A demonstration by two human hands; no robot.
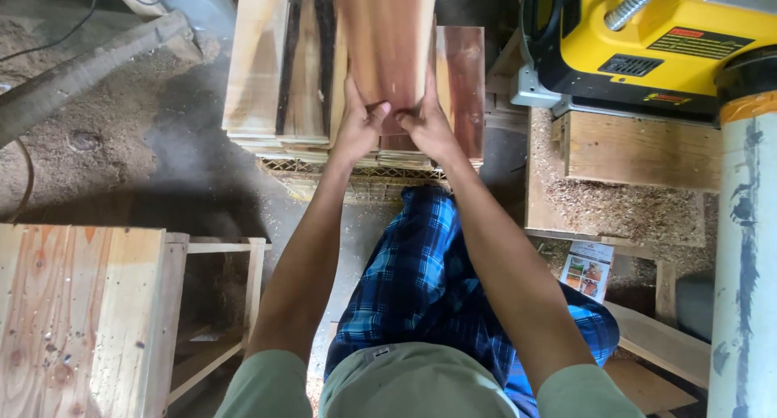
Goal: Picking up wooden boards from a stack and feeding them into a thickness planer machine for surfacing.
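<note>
Hands, left (359, 120) and right (427, 123), clamped on reddish board (388, 38) end; stacked boards (283, 70) just beneath

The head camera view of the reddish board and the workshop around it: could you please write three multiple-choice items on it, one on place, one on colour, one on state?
1. Where does the yellow machine sit?
A. upper right
B. lower left
C. bottom centre

2. What colour are the person's checked trousers?
A. red
B. blue
C. plain white

3. How is the reddish board held?
A. by the left hand alone
B. lying untouched on the floor
C. by both hands at its near end

Answers: 1 A, it fills the upper right corner. 2 B, blue plaid shows. 3 C, the left hand and right hand grip its near end above the stacked boards.
</note>
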